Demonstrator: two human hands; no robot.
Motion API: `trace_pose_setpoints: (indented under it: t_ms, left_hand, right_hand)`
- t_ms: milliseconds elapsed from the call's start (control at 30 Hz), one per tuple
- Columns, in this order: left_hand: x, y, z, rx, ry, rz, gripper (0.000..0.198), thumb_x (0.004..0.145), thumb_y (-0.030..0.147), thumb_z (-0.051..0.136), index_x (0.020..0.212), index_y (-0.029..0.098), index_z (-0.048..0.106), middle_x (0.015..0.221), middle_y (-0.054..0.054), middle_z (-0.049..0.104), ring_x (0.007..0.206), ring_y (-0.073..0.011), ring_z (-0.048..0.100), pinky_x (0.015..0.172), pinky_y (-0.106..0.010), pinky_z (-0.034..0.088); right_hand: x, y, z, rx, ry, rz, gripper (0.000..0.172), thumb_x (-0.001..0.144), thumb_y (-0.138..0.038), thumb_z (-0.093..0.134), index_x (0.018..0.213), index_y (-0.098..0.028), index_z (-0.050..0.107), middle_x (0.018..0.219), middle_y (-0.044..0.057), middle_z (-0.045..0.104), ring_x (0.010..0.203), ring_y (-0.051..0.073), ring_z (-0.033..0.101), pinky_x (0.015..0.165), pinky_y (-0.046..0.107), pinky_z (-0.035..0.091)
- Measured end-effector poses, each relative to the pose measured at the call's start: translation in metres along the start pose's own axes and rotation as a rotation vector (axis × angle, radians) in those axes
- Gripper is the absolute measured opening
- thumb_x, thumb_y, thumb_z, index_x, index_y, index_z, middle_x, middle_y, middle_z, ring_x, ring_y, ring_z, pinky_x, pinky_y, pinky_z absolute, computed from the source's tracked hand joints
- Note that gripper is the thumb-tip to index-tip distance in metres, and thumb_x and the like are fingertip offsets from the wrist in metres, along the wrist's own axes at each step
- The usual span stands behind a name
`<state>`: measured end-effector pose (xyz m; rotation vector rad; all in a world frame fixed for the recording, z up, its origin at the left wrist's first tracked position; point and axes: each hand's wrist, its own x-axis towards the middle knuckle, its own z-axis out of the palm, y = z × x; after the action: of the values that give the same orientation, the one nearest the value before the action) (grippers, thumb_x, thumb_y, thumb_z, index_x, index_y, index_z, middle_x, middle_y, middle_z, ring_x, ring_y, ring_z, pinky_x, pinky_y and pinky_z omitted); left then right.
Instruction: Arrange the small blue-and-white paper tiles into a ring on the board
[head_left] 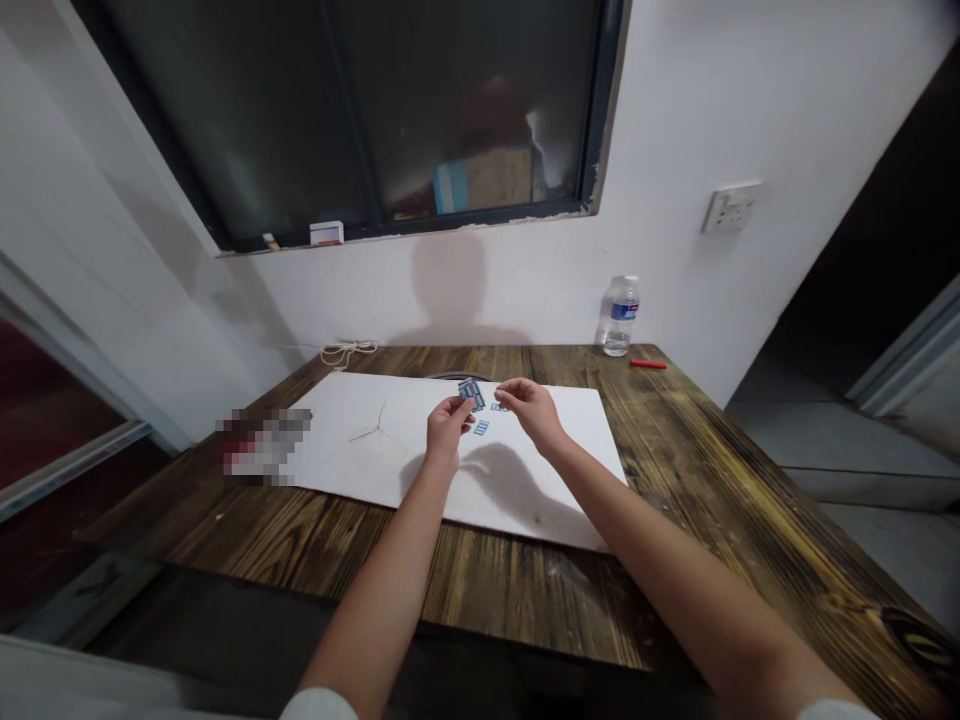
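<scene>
Left hand (448, 428) and right hand (529, 410) narrowly closed, contents indeterminate, just beside blue-printed paper pieces (471, 394) lying on a white board (337, 470), spread over the wooden desk (525, 590) as a flat, contrasting work surface

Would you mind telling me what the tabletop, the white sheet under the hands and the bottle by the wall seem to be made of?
The tabletop looks like wooden planks with a dark, scorched-looking stain; grain and seams show. The white sheet is probably foam board or stiff card, judging by its matte surface and straight edges, though the look leaves that open. The bottle appears to be clear, glossy plastic, with a see-through wall.
</scene>
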<state>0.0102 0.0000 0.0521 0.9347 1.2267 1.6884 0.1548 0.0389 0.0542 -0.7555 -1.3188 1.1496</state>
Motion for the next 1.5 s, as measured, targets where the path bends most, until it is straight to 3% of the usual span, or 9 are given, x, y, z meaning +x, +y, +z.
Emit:
trace_pose_setpoints:
  t_ms: [167, 233, 367, 467, 600, 800, 1200, 1333, 1500]
  left_hand:
    - [0.000, 0.004, -0.002, -0.089, 0.040, -0.003, 0.038, 0.052, 0.039, 0.083, 0.075, 0.017, 0.062, 0.063, 0.003, 0.059, 0.052, -0.0052, 0.051, 0.048, -0.016, 0.034]
    - [0.000, 0.006, -0.002, -0.099, 0.044, -0.002, 0.039, 0.051, 0.039, 0.084, 0.075, 0.017, 0.062, 0.062, 0.003, 0.058, 0.052, -0.0051, 0.051, 0.048, -0.016, 0.034]
    - [-0.001, 0.006, -0.001, -0.087, 0.049, 0.002, 0.038, 0.052, 0.039, 0.083, 0.076, 0.017, 0.062, 0.061, 0.003, 0.058, 0.052, -0.0057, 0.051, 0.049, -0.017, 0.034]
    - [-0.002, 0.005, 0.000, -0.039, 0.039, 0.042, 0.035, 0.055, 0.039, 0.081, 0.074, 0.017, 0.063, 0.060, 0.003, 0.059, 0.052, -0.0064, 0.052, 0.050, -0.018, 0.035]
    - [-0.002, 0.002, -0.001, 0.009, 0.005, 0.096, 0.031, 0.058, 0.039, 0.079, 0.073, 0.017, 0.063, 0.062, 0.002, 0.060, 0.052, -0.0072, 0.053, 0.051, -0.019, 0.035]
    - [-0.001, 0.000, -0.002, 0.034, 0.009, 0.095, 0.032, 0.059, 0.040, 0.078, 0.073, 0.017, 0.062, 0.061, 0.002, 0.059, 0.053, -0.0083, 0.053, 0.052, -0.019, 0.036]
    - [0.000, 0.000, -0.002, 0.054, 0.031, 0.055, 0.034, 0.056, 0.041, 0.079, 0.074, 0.017, 0.062, 0.062, 0.001, 0.060, 0.054, -0.0084, 0.054, 0.051, -0.019, 0.036]
    - [0.000, 0.000, -0.003, 0.079, 0.050, 0.042, 0.034, 0.057, 0.042, 0.078, 0.074, 0.017, 0.062, 0.061, 0.001, 0.060, 0.054, -0.0085, 0.054, 0.051, -0.019, 0.036]
    - [0.001, -0.001, -0.003, 0.066, 0.064, 0.013, 0.033, 0.056, 0.040, 0.079, 0.075, 0.017, 0.064, 0.062, 0.001, 0.061, 0.053, -0.0078, 0.054, 0.050, -0.018, 0.035]
  right_hand:
    - [-0.001, 0.022, -0.001, -0.404, -0.107, -0.034, 0.020, 0.075, -0.029, 0.068, 0.091, -0.018, 0.066, 0.093, 0.006, 0.071, 0.083, 0.018, 0.064, 0.078, 0.034, 0.050]
    - [-0.005, 0.028, 0.001, -0.641, -0.194, -0.105, 0.024, 0.077, -0.026, 0.067, 0.100, -0.018, 0.066, 0.105, 0.008, 0.070, 0.097, 0.021, 0.063, 0.086, 0.036, 0.048]
    - [-0.018, 0.038, 0.007, -1.088, -0.374, -0.241, 0.039, 0.082, -0.028, 0.064, 0.120, -0.018, 0.060, 0.126, 0.013, 0.060, 0.122, 0.028, 0.049, 0.101, 0.045, 0.038]
    - [-0.026, 0.046, 0.009, -1.253, -0.469, -0.268, 0.046, 0.087, -0.036, 0.058, 0.130, -0.020, 0.053, 0.140, 0.014, 0.048, 0.134, 0.033, 0.036, 0.103, 0.053, 0.033]
    - [-0.027, 0.046, 0.009, -1.290, -0.561, -0.323, 0.038, 0.091, -0.037, 0.052, 0.126, -0.022, 0.056, 0.137, 0.012, 0.052, 0.127, 0.029, 0.044, 0.099, 0.047, 0.038]
    - [-0.023, 0.033, 0.013, -1.402, -0.629, -0.344, 0.023, 0.090, -0.026, 0.051, 0.105, -0.017, 0.066, 0.102, 0.010, 0.069, 0.098, 0.022, 0.061, 0.085, 0.032, 0.041]
    - [-0.027, 0.031, 0.021, -1.546, -0.639, -0.361, 0.022, 0.088, -0.012, 0.046, 0.095, -0.011, 0.067, 0.089, 0.013, 0.069, 0.085, 0.024, 0.062, 0.072, 0.031, 0.041]
    - [-0.024, 0.032, 0.016, -1.477, -0.576, -0.315, 0.021, 0.086, -0.011, 0.047, 0.089, -0.012, 0.068, 0.088, 0.012, 0.069, 0.084, 0.021, 0.062, 0.073, 0.028, 0.040]
    - [-0.018, 0.019, 0.005, -1.270, -0.369, -0.338, 0.022, 0.085, -0.011, 0.048, 0.091, -0.016, 0.069, 0.090, 0.008, 0.069, 0.084, 0.018, 0.061, 0.074, 0.026, 0.041]
